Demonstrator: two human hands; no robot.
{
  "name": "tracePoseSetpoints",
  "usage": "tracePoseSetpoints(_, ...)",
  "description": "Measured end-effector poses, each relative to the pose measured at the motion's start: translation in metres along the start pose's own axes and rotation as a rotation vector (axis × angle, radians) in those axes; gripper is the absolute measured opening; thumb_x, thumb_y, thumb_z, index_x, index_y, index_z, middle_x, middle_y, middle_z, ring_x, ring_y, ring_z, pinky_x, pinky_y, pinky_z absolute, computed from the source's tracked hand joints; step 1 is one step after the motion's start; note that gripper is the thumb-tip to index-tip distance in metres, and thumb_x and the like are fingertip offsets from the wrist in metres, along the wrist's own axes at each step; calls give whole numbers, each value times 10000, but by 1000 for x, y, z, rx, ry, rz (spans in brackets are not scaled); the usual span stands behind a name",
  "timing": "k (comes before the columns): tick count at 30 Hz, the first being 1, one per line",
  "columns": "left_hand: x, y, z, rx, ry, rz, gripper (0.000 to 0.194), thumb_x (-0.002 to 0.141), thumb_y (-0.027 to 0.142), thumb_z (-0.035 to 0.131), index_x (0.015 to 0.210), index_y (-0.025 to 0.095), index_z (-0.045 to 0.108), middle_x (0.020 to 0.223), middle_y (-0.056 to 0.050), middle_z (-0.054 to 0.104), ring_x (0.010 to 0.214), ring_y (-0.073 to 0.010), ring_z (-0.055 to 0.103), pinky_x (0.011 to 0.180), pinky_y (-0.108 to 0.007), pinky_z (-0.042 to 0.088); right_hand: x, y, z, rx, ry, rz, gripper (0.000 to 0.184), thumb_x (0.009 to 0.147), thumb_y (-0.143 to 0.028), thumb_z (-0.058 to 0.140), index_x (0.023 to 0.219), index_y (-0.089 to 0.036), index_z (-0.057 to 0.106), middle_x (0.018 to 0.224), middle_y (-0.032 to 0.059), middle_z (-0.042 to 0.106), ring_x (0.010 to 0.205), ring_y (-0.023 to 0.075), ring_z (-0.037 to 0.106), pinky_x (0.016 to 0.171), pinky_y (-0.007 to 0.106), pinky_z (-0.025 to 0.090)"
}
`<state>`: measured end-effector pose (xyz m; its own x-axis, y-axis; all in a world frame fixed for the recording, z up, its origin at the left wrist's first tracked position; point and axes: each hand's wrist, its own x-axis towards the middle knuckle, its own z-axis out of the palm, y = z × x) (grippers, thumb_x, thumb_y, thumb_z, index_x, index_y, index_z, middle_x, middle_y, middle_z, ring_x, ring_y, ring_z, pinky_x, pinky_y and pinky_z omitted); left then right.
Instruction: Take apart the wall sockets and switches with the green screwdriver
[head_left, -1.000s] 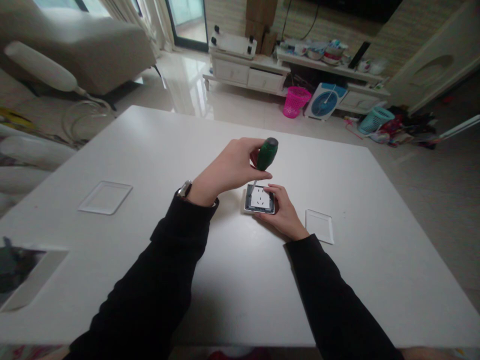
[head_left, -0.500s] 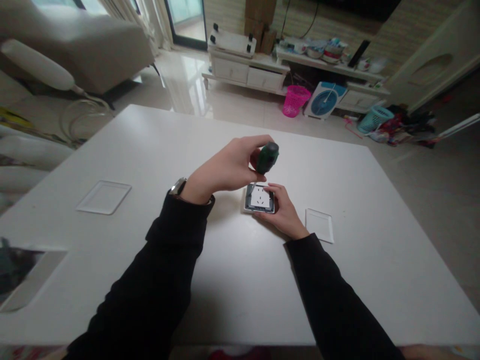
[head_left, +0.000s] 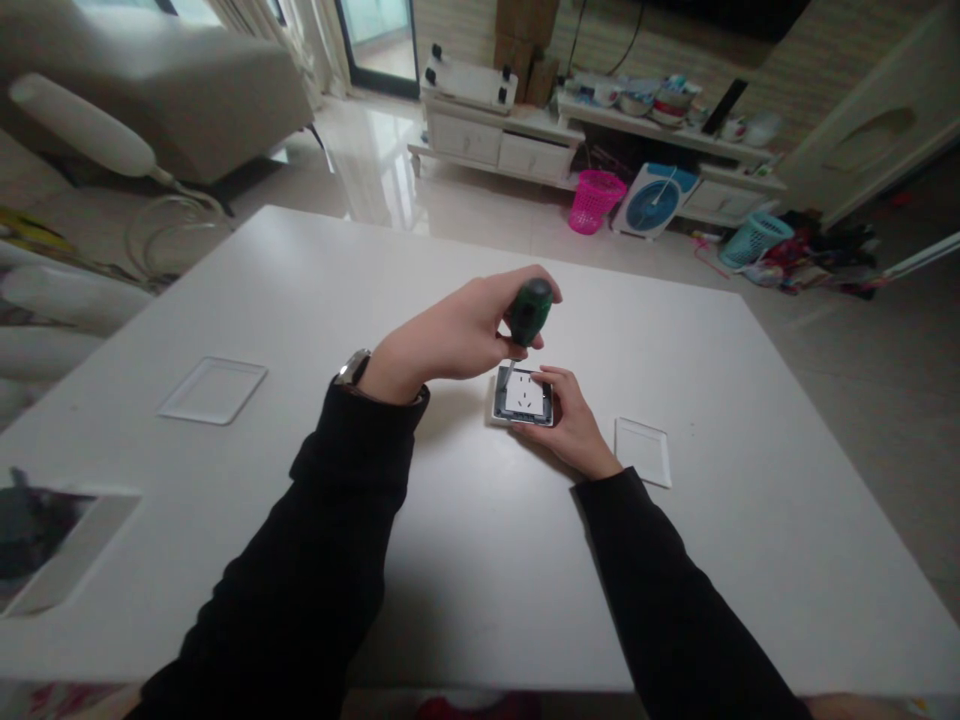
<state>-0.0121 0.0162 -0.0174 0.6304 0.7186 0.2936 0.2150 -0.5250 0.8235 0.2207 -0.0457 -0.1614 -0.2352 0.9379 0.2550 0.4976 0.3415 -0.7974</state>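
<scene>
I watch remotely as a left hand [head_left: 465, 330], fingers wrapped around a screwdriver with a rounded green-and-black handle [head_left: 531, 310] and slim metal shaft, works above a small white five-hole socket panel with a dark surround [head_left: 524, 393], near the middle of a broad white table [head_left: 465, 540]. The right hand [head_left: 574, 425] holds the panel by its right side; whether the tip sits in a screw, I cannot tell. I judge a slip the chief risk: the shaft leans, and a sideways push could skid the tip across the white face toward the right fingertips, while a slack right grip could let the panel turn. Bare tabletop runs from the hands to the far edge. Room is tightest where a shallow white rectangular cover [head_left: 643, 452] lies just beside the right wrist; a similar white cover [head_left: 214, 390] rests well apart, at left.
</scene>
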Motion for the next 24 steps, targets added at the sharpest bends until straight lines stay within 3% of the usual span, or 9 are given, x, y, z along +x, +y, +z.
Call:
tracePoseSetpoints(15,0,-3,1,-12,-2,13,492,808,74,713,1267,204,589,976,-47,735,883,-183,745,761,-284,575,0,-3,0,-4,-3,5,688,728,-390,906,1320,-336,560,1451,104,501,1413,346,510,1153,591,492)
tracePoseSetpoints(24,6,-4,10,-14,20,32,340,815,97,722,1136,166,636,1028,-86,732,922,-223,755,804,-342,602,1,-1,0,-13,-1,-13,679,733,-376,899,1317,-339,554,1467,107,488,1430,342,499,1161,579,486)
